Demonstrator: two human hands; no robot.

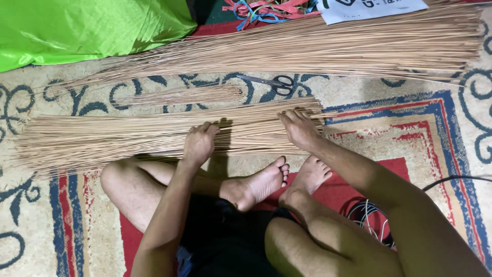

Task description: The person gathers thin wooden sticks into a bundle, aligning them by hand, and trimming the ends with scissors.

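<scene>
Left hand [199, 143] curled, gripping near stick bundle [128, 134]; right hand [300, 129] flat, fingers together, pressing butt ends. Best: tap ends flush, keep sticks parallel on carpet [410, 123].

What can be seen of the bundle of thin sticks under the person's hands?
The near stick bundle is a flat sheaf of long, thin, tan sticks that look like dried plant ribs. It lies crosswise on the patterned carpet, tips fanning loose at the left, ends evener at the right. The left hand grips its middle; the right hand presses near its right end.
</scene>
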